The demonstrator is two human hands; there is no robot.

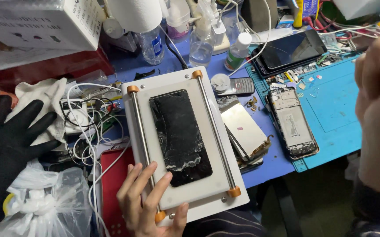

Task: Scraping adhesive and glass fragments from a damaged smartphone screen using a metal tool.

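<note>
A white screen-separator plate [177,81] with two steel rails and orange end caps lies in the middle of the bench. On it rests a black phone screen [179,136], badly cracked. My left hand [146,206] grips the plate's near-left corner, fingers on top and thumb at the front edge. My right hand [376,101] is raised close to the camera at the right edge, blurred, with the fingers curled. Whether it holds anything is hidden.
Another person's black-gloved hand [5,140] rests at the left by a white cloth [41,98] and tangled white cables [91,118]. An opened phone [293,125] lies on a blue mat [335,101]. Clear bottles [201,41] stand behind, and a plastic bag [45,202] lies near left.
</note>
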